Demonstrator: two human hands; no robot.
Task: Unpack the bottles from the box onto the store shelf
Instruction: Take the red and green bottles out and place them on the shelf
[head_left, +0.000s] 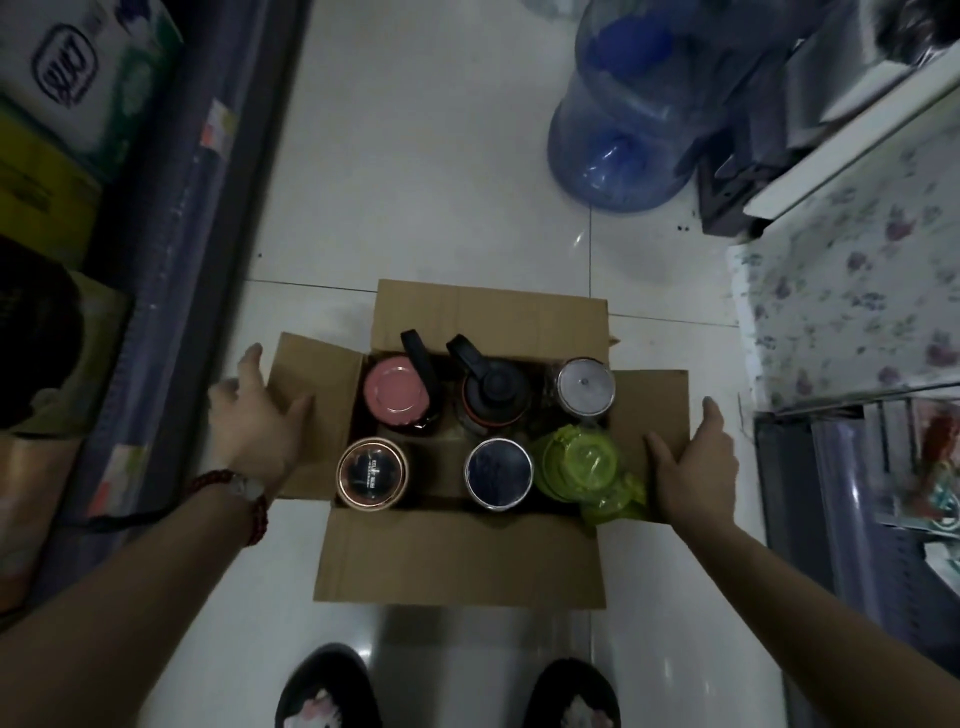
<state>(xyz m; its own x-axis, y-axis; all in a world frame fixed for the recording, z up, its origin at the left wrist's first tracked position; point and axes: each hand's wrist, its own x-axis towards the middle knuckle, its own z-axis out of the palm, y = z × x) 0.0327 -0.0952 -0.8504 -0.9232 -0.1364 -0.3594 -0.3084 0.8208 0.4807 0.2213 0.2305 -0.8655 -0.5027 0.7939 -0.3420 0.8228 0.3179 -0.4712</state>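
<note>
Cardboard box (457, 551) on the white tiled floor (426, 156), all four flaps folded out, seen from straight above. Six bottles stand upright inside, two rows of three. Far row, left to right: pink-lidded bottle (396, 387) with a black loop handle, black-capped bottle (493, 389) with a black loop handle, silver-lidded bottle (583, 385). Near row: bottle with a copper-rimmed dark lid (372, 472), bottle with a dark blue lid (498, 472), clear green bottle (584, 460) whose green flip cap hangs over the box's near right corner. None lifted out; all six sit in the box. Left hand (260, 421) lies on the left flap, fingers spread wide, thumb pressed on the cardboard, holding nothing. Red bead bracelet (244, 491) at the left wrist. Right hand (696, 467) rests flat on the right flap, fingers together and extended, thumb out toward the green bottle, also holding nothing. Both forearms bare, reaching in from the bottom corners. Two dark slippers (322, 691) at the bottom edge, just behind the near flap. Beyond the box, well apart, a big blue water jug (623, 119) stands on the floor. Left side: store shelf (171, 249) edge with price tags, packaged goods on it, blurred. Right side: a surface with floral covering (841, 301), more shelving below it.
</note>
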